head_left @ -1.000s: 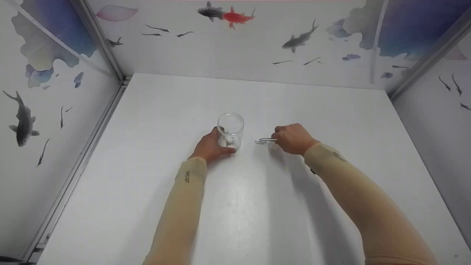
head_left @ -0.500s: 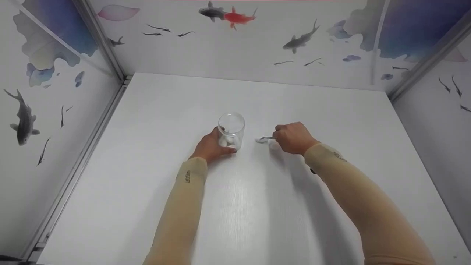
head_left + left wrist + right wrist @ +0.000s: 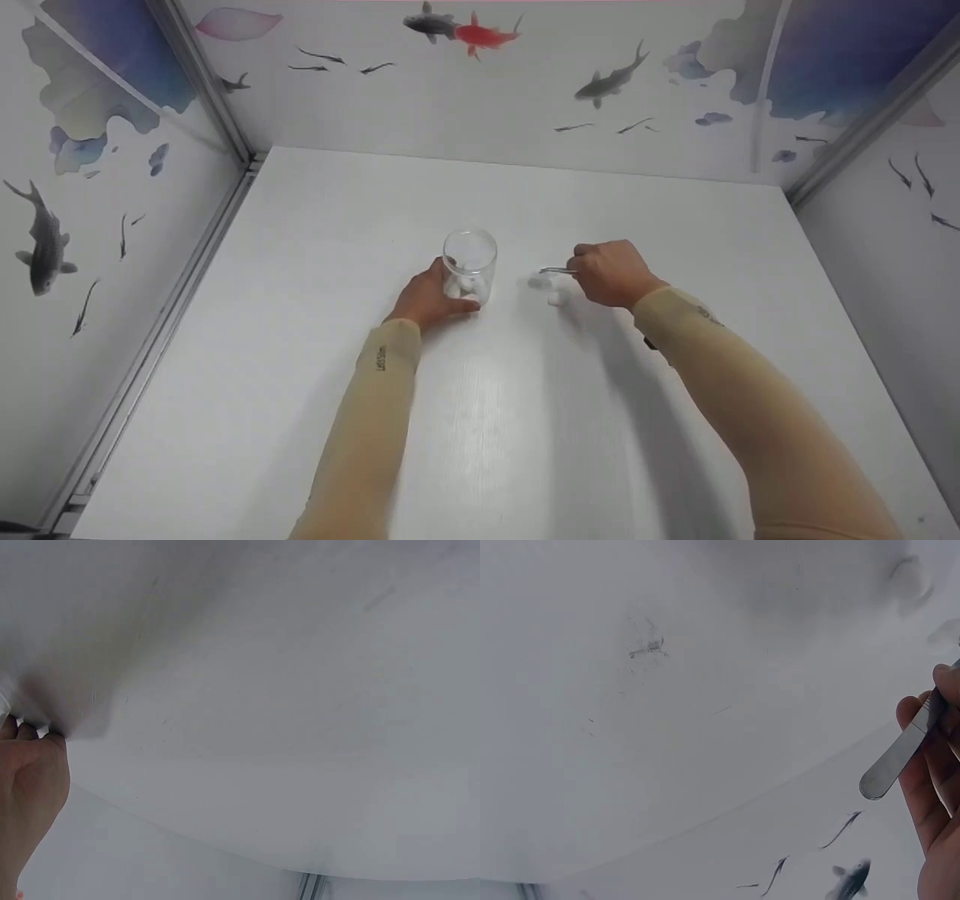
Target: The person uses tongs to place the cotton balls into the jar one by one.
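In the head view my left hand point(image 3: 429, 298) holds a clear round jar point(image 3: 480, 262) by its lower side, thumb at the front. Inside the upright jar lie several white balls point(image 3: 466, 285) that look like cotton balls. My right hand point(image 3: 613, 271) grips metal tweezers point(image 3: 556, 270), whose tips point left towards the jar. Just below the tips is a white cotton ball point(image 3: 538, 282); I cannot tell whether they touch it. Another cotton ball point(image 3: 557, 297) lies nearer to me. The right wrist view shows the tweezers' flat rounded end point(image 3: 889, 772) sticking out from the fingers.
Everything stands on a white table point(image 3: 480, 420). White panels with painted fish enclose it at the back point(image 3: 510, 105) and on both sides, with metal rails along the left edge point(image 3: 172, 300).
My right hand has moved a little right and away from me with the tweezers, and the nearer cotton ball now shows more fully. The left hand and jar have stayed in place.
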The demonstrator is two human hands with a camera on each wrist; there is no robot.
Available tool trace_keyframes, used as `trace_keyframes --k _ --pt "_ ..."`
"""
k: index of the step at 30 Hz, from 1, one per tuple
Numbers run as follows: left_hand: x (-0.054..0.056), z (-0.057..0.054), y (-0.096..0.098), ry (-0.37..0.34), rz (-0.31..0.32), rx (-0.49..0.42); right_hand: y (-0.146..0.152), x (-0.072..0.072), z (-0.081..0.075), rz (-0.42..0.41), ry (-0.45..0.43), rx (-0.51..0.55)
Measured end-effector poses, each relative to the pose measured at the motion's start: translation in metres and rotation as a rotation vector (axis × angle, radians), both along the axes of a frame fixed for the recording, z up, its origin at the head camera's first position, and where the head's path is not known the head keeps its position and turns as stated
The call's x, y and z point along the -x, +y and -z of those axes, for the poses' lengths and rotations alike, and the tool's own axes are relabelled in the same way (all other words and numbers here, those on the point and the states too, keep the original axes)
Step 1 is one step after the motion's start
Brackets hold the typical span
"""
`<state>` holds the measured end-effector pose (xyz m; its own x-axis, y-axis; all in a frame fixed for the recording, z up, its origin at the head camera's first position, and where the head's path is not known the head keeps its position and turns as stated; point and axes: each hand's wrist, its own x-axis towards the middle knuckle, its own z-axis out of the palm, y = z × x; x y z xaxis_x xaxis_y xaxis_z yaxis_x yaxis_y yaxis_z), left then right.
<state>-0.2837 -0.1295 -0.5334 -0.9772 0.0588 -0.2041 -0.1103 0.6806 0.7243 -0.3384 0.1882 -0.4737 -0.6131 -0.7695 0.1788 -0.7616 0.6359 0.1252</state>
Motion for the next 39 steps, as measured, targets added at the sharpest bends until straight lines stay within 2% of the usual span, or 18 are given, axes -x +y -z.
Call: trace_keyframes --k 11,19,27,31,35,39 --pt "0.001 0.001 0.000 -0.009 -0.004 -0.001 0.000 0.000 -0.019 -0.012 0.030 0.086" --pt "0.001 0.000 -0.001 0.005 -0.001 0.001 -0.018 0.001 -0.050 -0.024 0.056 0.095" --pt "0.001 0.003 0.000 -0.010 -0.013 -0.006 -0.050 -0.003 -0.078 -0.105 0.143 0.102" --pt "0.001 0.004 0.000 -0.014 -0.020 -0.008 -0.066 -0.005 -0.082 -0.147 0.142 0.119" --pt "0.001 0.004 0.001 -0.013 -0.028 -0.011 -0.078 -0.008 -0.079 -0.202 0.133 0.135" --pt "0.002 0.005 0.000 -0.003 -0.023 -0.018 -0.086 -0.010 -0.076 -0.221 0.103 0.104"
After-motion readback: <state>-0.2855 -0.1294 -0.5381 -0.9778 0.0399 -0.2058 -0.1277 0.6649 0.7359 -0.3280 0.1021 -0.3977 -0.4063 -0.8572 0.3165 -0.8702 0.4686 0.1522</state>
